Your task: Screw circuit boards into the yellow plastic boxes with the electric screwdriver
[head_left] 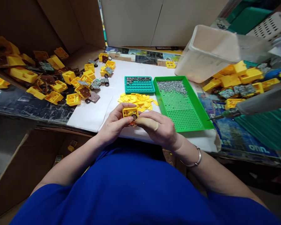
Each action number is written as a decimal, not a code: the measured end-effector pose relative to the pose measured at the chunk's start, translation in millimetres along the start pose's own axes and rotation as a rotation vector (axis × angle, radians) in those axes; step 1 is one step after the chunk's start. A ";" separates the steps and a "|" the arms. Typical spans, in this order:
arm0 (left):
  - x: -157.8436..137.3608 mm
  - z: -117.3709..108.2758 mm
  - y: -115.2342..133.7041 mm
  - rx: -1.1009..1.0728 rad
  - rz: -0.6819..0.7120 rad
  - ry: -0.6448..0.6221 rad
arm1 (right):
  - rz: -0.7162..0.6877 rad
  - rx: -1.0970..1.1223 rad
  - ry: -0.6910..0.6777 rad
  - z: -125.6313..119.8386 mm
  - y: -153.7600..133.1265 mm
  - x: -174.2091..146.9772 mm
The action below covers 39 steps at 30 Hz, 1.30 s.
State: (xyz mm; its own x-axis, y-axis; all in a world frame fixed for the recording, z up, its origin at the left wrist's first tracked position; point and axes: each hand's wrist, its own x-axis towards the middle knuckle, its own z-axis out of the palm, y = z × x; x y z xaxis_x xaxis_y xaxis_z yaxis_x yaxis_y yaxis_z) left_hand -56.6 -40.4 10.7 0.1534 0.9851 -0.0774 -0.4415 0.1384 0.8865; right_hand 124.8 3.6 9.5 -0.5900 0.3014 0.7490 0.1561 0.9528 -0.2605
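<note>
Low in front of me, a small yellow plastic housing point(129, 112) sits between my two hands, its open side facing up. My left hand point(114, 122) grips it from the left, thumb in front and fingers behind. A dark round disc point(134, 117) shows at its near right corner, by my left thumb. My right hand point(159, 126), with a beige cover on one digit, closes on the housing's right side; its fingertips are partly hidden. Just beyond lies a pile of flat yellow plastic pieces point(140, 101). Behind that, a teal tray point(140, 89) holds round metallic parts.
A green tray point(194, 120) holds many small screws point(172, 86). A power screwdriver point(248, 104) juts in from the right. Yellow housings with wires point(84, 78) spill from a cardboard box point(89, 25) at left. More housings point(234, 76) lie beside a translucent bin point(208, 47).
</note>
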 end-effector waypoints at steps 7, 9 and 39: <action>2.5 0.4 0.2 -0.107 -0.103 0.020 | 0.181 0.023 -0.152 -3.3 4.4 12.2; 3.1 -0.8 1.6 -0.121 -0.100 0.011 | 0.215 0.026 -0.166 -3.0 6.4 14.8; 2.8 -8.3 -17.1 0.337 -0.014 -0.067 | 0.469 0.060 -0.344 4.9 18.5 12.1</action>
State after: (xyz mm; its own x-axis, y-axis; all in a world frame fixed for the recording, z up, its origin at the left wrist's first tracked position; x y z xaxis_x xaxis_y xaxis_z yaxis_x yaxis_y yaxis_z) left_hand -55.9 -39.2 -8.5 0.2198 0.9730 -0.0705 -0.1239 0.0996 0.9873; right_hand 116.6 24.7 10.8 -0.6933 0.6521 0.3068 0.4241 0.7133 -0.5579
